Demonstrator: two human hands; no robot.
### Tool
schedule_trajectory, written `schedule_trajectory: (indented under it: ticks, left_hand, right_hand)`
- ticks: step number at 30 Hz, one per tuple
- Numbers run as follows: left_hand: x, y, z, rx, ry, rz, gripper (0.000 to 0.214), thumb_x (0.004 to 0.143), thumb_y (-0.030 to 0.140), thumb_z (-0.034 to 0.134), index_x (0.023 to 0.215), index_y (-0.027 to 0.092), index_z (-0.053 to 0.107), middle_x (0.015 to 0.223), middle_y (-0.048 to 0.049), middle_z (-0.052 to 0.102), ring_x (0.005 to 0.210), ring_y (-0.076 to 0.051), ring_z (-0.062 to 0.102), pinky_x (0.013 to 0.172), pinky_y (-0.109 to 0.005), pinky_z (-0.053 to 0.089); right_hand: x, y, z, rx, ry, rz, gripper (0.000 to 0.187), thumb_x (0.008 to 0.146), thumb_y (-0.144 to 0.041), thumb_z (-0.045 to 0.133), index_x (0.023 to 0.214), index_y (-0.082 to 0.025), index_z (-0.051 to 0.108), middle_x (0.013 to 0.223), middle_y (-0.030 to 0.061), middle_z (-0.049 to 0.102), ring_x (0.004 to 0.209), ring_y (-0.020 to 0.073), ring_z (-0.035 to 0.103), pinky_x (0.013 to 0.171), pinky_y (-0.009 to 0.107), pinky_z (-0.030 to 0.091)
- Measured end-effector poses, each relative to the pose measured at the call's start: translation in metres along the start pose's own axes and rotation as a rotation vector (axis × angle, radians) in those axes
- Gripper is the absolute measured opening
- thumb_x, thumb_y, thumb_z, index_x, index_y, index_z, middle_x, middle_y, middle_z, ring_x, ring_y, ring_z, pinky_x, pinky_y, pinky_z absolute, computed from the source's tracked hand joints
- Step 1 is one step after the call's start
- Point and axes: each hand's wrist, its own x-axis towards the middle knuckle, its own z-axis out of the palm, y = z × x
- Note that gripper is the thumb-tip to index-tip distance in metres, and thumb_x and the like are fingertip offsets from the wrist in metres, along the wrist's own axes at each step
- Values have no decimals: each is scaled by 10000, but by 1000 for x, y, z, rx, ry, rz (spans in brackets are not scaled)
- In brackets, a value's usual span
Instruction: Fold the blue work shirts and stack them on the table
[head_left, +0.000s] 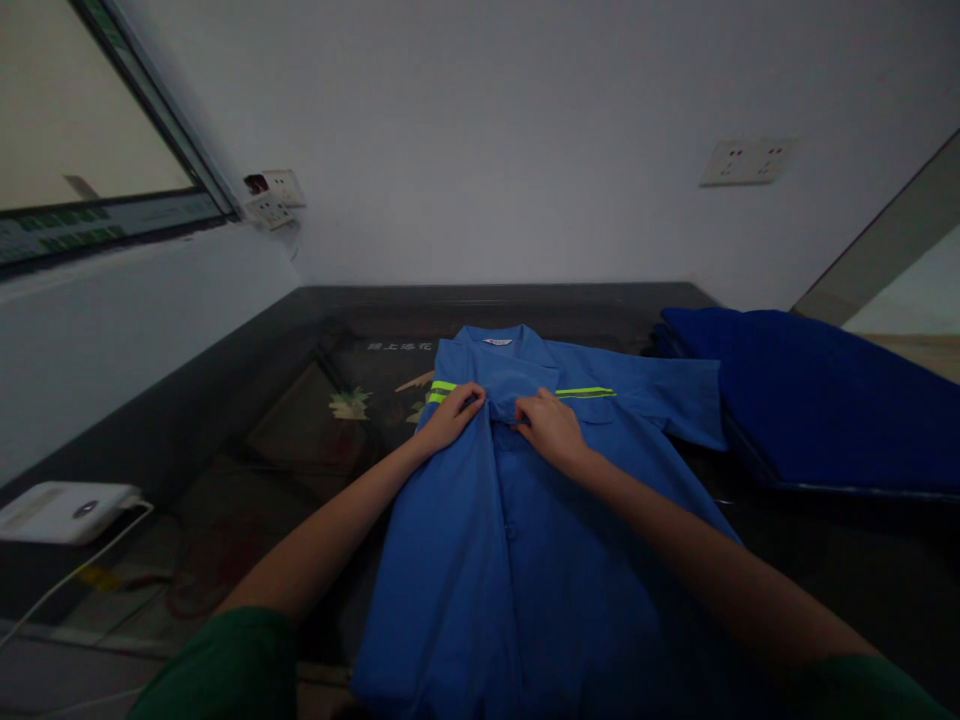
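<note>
A blue short-sleeved work shirt lies front side up, its collar pointing away from me and yellow-green stripes running across the chest. My left hand is closed in a pinch on the edge of the front opening, at stripe height. Just right of it, my right hand has its fingers curled on the cloth of the upper front. Between the two hands the front panel is bunched and folded over. Any button under my fingertips is hidden. One sleeve stretches out to the right; the left one is not visible.
The shirt rests on a dark, glossy tabletop. A dark blue folded stack of cloth sits at the right. On the left is a white device with a cable. Wall sockets are on the wall behind.
</note>
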Motion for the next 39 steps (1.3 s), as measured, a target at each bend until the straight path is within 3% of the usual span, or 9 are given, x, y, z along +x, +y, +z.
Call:
schedule_trajectory:
  ticks: [4, 8, 14, 21, 28, 35, 39]
  left_hand:
    - [0, -1, 1, 5, 2, 31, 146, 932, 305, 441, 901, 189, 523, 903, -32, 558, 894, -177, 535, 884, -320, 422]
    - [0, -2, 1, 9, -1, 27, 141, 933, 300, 438, 900, 190, 521, 898, -32, 562, 891, -176, 536, 888, -322, 426]
    - [0, 0, 3, 53, -8, 37, 140, 938, 294, 438, 909, 188, 525, 924, -47, 578, 915, -183, 538, 903, -334, 426]
    - [3, 0, 8, 225, -58, 67, 136, 946, 277, 433, 885, 200, 527, 952, -54, 583, 966, -200, 518, 935, -360, 404]
    - [4, -2, 12, 351, -96, 48, 101, 928, 260, 453, 912, 201, 534, 1021, -66, 564, 998, -217, 505, 944, -375, 407]
    - [4, 3, 14, 366, -83, 20, 136, 934, 247, 429, 948, 201, 556, 1046, -75, 565, 1016, -222, 517, 956, -395, 418]
    - [1, 3, 17, 470, -97, 28, 217, 927, 259, 462, 1095, 182, 576, 1247, -116, 533, 1187, -240, 479, 1047, -413, 364]
  right_hand:
    - [4, -7, 4, -45, 18, -66, 237, 876, -386, 615, 1011, -196, 660, 959, 60, 707, 997, 252, 547, 798, 339, 371]
    - [10, -15, 7, -144, -4, -139, 152, 913, -226, 544, 993, -169, 660, 977, 78, 697, 969, 229, 566, 810, 339, 351]
    - [-3, -24, 19, -207, -34, -211, 282, 974, -229, 396, 966, -161, 670, 984, 95, 677, 919, 214, 575, 773, 329, 372]
    - [-21, -16, 28, -247, -20, -215, 295, 956, -195, 427, 1172, -160, 625, 1128, 108, 640, 980, 230, 551, 776, 337, 415]
    - [-26, -17, 20, -222, -52, -248, 328, 938, -127, 406, 1179, -123, 629, 1109, 128, 648, 972, 242, 557, 804, 353, 446]
    - [-31, -18, 22, -139, -31, -226, 341, 955, -204, 416, 1237, -186, 606, 1258, 124, 599, 1068, 263, 547, 870, 394, 448]
    - [-37, -11, 20, -68, -30, -206, 358, 930, -216, 483, 1270, -171, 588, 1277, 124, 597, 1125, 259, 542, 936, 397, 450]
